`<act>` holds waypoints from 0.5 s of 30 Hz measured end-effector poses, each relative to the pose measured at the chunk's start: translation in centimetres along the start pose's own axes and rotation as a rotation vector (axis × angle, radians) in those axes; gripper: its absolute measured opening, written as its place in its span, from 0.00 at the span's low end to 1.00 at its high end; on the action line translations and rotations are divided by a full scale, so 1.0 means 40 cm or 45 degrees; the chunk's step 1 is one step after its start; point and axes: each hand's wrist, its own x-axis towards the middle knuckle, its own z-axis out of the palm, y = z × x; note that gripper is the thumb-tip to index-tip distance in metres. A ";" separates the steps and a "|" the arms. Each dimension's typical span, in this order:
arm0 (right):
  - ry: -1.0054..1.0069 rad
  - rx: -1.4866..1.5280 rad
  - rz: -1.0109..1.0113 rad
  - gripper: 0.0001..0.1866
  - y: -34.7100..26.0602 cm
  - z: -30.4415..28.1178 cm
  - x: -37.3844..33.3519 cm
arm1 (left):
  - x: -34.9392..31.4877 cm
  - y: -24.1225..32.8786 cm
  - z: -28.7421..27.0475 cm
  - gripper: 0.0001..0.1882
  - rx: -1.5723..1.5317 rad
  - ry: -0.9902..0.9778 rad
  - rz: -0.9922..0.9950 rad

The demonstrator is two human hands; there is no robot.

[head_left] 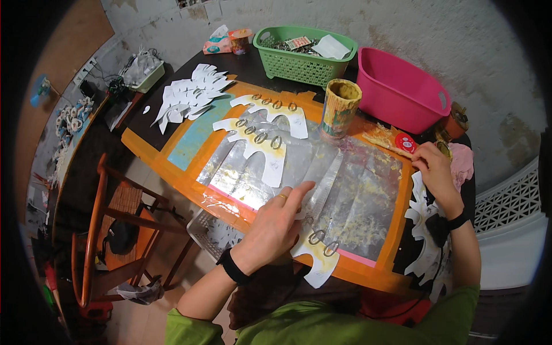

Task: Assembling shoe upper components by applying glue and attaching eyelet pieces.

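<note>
My left hand (271, 230) is over the table's near edge with one finger stretched out. Beside and partly under it lies a white scalloped cutout (319, 265) with grey oval rings and yellowish smears; its other fingers are partly hidden. At the right edge my right hand (437, 172) has its fingers drawn together, by the end of a yellow, glue-crusted strip (382, 140) and a red round disc (406, 142). What these fingers hold, if anything, cannot be made out. Two more ringed cutouts, one (267, 154) nearer and one (293, 118) farther, lie on the smeared plastic sheet (362, 195).
A glue-crusted can (340, 109) stands behind the sheet. Farther back are a green basket (305, 66) and a pink tub (397, 92). Plain white cutouts (192, 95) are heaped at the far left, with others (422, 230) below my right hand. A wooden chair (123, 230) stands left.
</note>
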 end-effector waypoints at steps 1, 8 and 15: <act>0.007 -0.007 -0.003 0.05 -0.005 -0.003 0.001 | -0.002 -0.002 -0.003 0.38 -0.045 0.006 -0.015; -0.022 0.200 -0.175 0.09 -0.231 -0.030 0.017 | -0.044 0.030 0.004 0.45 -0.995 0.333 -0.317; -0.634 0.966 -0.012 0.14 -0.481 0.067 -0.023 | -0.054 0.076 0.020 0.48 -1.170 0.456 -0.224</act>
